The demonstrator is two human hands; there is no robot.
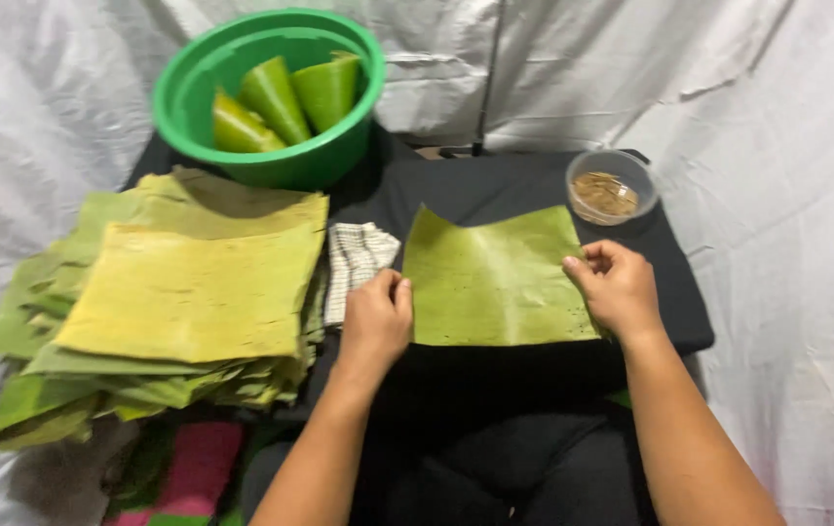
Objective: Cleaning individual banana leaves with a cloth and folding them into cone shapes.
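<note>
A single green leaf square (495,278) lies flat on the black table (675,292), between the hands. The left hand (376,317) pinches its left edge with curled fingers; the right hand (617,287) grips its right edge. A checked cloth (354,258) sits just left, beside a leaf stack (173,302).

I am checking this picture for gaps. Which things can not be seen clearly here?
- Head view: the left hand covers one edge of the flat green leaf.
- The checked cloth is partly hidden under the leaf stack.
- The small clear bowl holds something brown, too small to identify.
- The right hand hides the leaf's other edge.
</note>
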